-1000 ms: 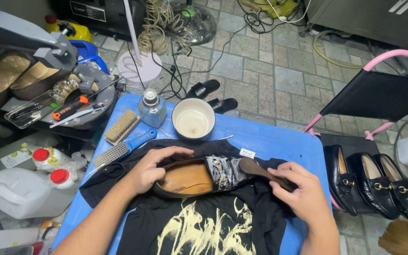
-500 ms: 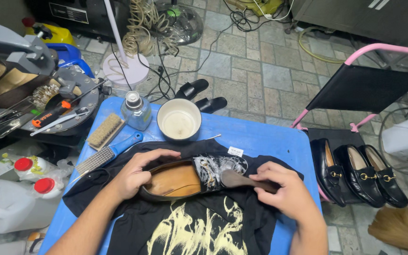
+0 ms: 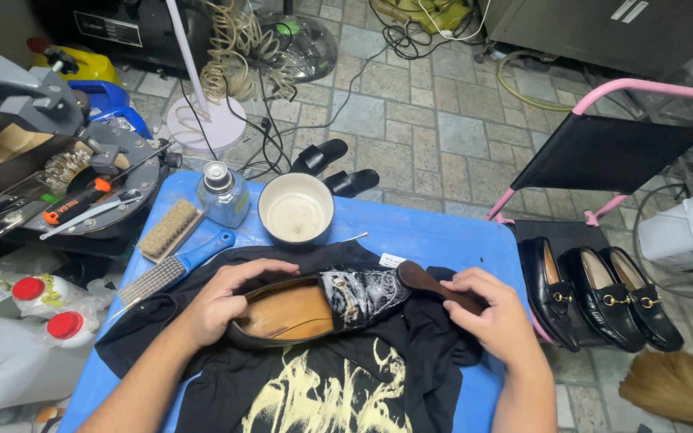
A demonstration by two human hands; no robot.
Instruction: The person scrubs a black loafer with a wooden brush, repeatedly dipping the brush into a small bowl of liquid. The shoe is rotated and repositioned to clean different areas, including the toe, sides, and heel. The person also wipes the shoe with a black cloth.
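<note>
A black loafer point(image 3: 314, 309) with a tan lining lies on its side on a black printed shirt point(image 3: 322, 377) spread over the blue table point(image 3: 435, 232). Foam covers the shoe's toe. My left hand point(image 3: 222, 297) grips the shoe's heel and opening. My right hand point(image 3: 491, 317) holds a brown wooden brush point(image 3: 427, 282) by its handle, with the brush head at the foamy toe.
A white bowl point(image 3: 295, 208), a clear bottle point(image 3: 221, 192), a wooden brush point(image 3: 168, 230) and a blue-handled brush point(image 3: 174, 267) lie at the table's far side. Three black loafers point(image 3: 595, 297) sit on a pink chair at right. Jugs point(image 3: 10, 353) and a tool stand point(image 3: 66, 184) are at left.
The brush head has moved back and forth over the toe, now sitting at its right tip. Foam has spread across the toe. My left hand keeps its grip on the shoe.
</note>
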